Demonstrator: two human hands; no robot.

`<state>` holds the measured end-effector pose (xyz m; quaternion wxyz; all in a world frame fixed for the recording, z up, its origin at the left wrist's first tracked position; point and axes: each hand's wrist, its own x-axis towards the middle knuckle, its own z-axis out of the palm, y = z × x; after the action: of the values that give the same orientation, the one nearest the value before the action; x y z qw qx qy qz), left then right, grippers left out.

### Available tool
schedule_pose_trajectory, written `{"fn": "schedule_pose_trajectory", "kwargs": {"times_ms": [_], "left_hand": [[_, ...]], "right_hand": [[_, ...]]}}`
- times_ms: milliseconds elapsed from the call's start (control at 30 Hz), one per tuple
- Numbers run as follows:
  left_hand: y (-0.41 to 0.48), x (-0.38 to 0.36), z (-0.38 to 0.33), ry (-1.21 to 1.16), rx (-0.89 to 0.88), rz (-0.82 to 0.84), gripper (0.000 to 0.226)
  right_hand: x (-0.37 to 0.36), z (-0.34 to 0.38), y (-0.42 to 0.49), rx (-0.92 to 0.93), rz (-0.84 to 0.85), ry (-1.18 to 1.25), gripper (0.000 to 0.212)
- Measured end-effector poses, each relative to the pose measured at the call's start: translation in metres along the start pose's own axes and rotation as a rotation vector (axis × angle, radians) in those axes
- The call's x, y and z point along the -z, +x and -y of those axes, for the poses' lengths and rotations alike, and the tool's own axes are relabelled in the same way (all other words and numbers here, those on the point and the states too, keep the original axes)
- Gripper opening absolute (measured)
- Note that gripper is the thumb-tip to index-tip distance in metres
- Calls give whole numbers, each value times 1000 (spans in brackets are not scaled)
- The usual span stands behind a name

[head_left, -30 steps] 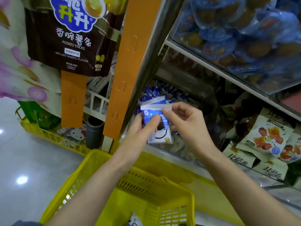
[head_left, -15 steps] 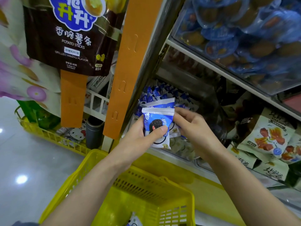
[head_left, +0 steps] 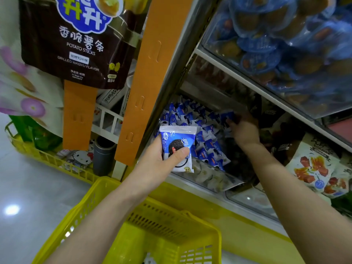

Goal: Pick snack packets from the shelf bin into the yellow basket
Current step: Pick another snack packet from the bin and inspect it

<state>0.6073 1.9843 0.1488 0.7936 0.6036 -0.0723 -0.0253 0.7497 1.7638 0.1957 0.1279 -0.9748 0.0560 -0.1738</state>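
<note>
Two hands at shelf bin (head_left: 209,180), left hand (head_left: 158,159) pinching cookie packet (head_left: 178,141) above bin's front-left corner, right hand (head_left: 244,132) near back edge among blue packets (head_left: 207,147), finger state unclear, yellow basket (head_left: 91,199) below.

Glossy foil cookie packet (head_left: 178,147), perforated matt plastic yellow basket (head_left: 171,225), clear plastic shelf bin (head_left: 215,180)

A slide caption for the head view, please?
Left hand holds a cookie packet; right hand reaches into the shelf bin.

Floor (head_left: 38,197): pale, glossy, with one round glare spot (head_left: 11,209). Shelving (head_left: 238,71): white-edged tiers. Orange slotted upright (head_left: 146,77) at its left end.
</note>
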Motion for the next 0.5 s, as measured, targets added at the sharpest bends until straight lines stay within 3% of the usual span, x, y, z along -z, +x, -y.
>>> {"fn": "schedule_pose_trajectory", "kwargs": {"times_ms": [233,333,433,500], "left_hand": [[4,1,4,-29,6,4,32],[5,1,5,-27,6,4,30],[6,1,6,-27,2,0,30],[7,1,6,-20,2,1,31]], "right_hand": [[-26,1,6,-113,279,-174,14],[-37,1,10,-162,325,36,34],[-45,1,10,-219,251,244,18],[-48,2,10,-240,261,289,26]]}}
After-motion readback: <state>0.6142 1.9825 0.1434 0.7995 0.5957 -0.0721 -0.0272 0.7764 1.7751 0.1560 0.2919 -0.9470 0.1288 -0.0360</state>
